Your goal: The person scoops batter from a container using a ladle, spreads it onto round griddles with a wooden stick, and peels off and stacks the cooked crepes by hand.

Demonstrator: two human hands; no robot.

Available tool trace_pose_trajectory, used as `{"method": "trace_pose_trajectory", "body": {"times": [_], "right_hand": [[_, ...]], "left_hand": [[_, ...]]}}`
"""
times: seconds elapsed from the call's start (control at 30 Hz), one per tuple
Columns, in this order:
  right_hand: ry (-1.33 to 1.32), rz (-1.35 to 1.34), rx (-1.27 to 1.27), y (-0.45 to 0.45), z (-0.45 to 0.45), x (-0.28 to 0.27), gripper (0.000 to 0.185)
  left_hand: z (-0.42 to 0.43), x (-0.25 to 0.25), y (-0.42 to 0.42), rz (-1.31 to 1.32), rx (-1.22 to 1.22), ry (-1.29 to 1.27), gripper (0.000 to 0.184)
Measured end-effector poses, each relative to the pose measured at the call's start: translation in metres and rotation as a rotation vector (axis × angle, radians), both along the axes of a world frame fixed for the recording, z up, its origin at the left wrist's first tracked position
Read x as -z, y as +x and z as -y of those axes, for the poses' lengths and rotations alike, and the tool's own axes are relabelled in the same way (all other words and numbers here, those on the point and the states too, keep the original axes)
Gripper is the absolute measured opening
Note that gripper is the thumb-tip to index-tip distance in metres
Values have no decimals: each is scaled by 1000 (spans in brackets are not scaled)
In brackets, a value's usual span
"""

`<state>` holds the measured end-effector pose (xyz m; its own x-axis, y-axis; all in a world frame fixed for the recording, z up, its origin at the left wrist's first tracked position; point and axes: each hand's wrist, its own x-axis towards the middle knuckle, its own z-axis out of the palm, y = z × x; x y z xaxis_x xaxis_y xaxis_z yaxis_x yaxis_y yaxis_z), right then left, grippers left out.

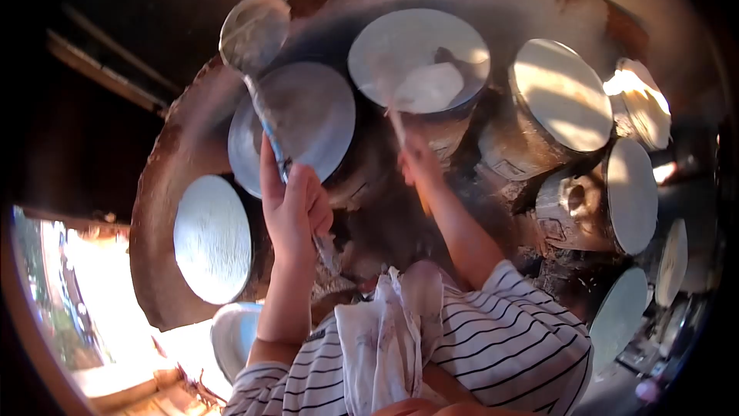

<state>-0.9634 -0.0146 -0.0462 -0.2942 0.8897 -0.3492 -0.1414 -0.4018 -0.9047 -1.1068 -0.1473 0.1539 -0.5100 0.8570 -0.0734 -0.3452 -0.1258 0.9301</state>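
Note:
My left hand (pixel 296 204) is closed around the handle of a round ladle (pixel 265 104), which has a blue wrap on its shaft. The ladle's bowl is raised at the upper left, beyond a grey round griddle plate (pixel 327 100) with a smeared surface. My right hand (pixel 419 160) grips a thin wooden-handled spreading tool (pixel 397 127), its far end blurred over another round griddle plate (pixel 377 39). On that plate lies a pale patch of batter (pixel 431 89) with a dark shadow beside it.
More round plates on clay stoves curve around me: a pale one (pixel 213 239) at left, a sunlit one (pixel 563 93) and another (pixel 633 197) at right. A raised rim (pixel 165 170) encloses them. A pale blue bucket (pixel 235 339) stands at lower left.

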Motion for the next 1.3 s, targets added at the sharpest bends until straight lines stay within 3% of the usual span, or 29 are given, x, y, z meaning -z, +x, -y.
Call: {"method": "trace_pose_trajectory", "body": {"times": [0.13, 0.3, 0.4, 0.43, 0.47, 0.53, 0.57, 0.6, 0.77, 0.83, 0.87, 0.9, 1.0, 1.07, 1.1, 1.17, 1.23, 1.27, 1.3], "right_hand": [[-204, -1, 223, 75, 6, 18, 38], [6, 46, 156, 108, -67, -2, 35], [-17, 31, 208, 107, -102, -19, 31], [131, 68, 194, 105, -96, -13, 30], [163, -91, 63, 115, -82, -2, 31], [-12, 242, -205, 131, -30, -25, 36], [-43, 156, -145, 150, -26, -5, 38], [-23, 249, 1, 164, -31, -16, 36], [-76, 146, 32, 197, -112, -35, 35], [-81, 137, 12, 192, -134, -32, 39], [-24, 172, 1, 187, -145, -15, 29], [108, -111, 39, 181, -143, 12, 21], [-122, -264, 328, 174, -113, -46, 9], [855, 745, 393, 199, -112, 3, 15], [692, 995, 204, 190, -118, 16, 22], [616, 1206, -19, 152, -136, 12, 36], [746, 1204, -64, 149, -148, -9, 42], [749, 1200, -72, 155, -152, -15, 44], [832, 1033, 98, 175, -150, -3, 42]], "left_hand": [[1, 6, 2, -49, 22, -10, 59], [-21, 11, 21, -10, 99, -23, 57], [-45, 20, 38, -19, 66, -31, 53], [-56, 21, 43, -55, 87, -39, 56], [-64, 19, 47, -71, 111, -68, 56], [-85, 19, 55, -70, 126, -103, 58], [-95, 24, 58, -96, 97, -132, 60], [-103, 33, 57, -137, 141, -109, 59], [-139, 51, 82, -84, 270, -3, 58], [-152, 48, 97, -98, 266, -96, 58], [-157, 45, 104, -112, 257, -147, 59], [-161, 45, 108, -91, 267, -157, 59], [-178, 44, 113, -59, 343, -185, 60], [-192, 45, 112, -101, 442, -205, 61], [-205, 49, 118, -112, 427, -296, 60], [-238, 69, 139, 37, 535, -291, 58], [-265, 66, 156, 275, 573, -371, 50], [-273, 72, 142, 565, 678, -311, 28], [-275, 63, 128, 914, 746, -301, 17]]}}
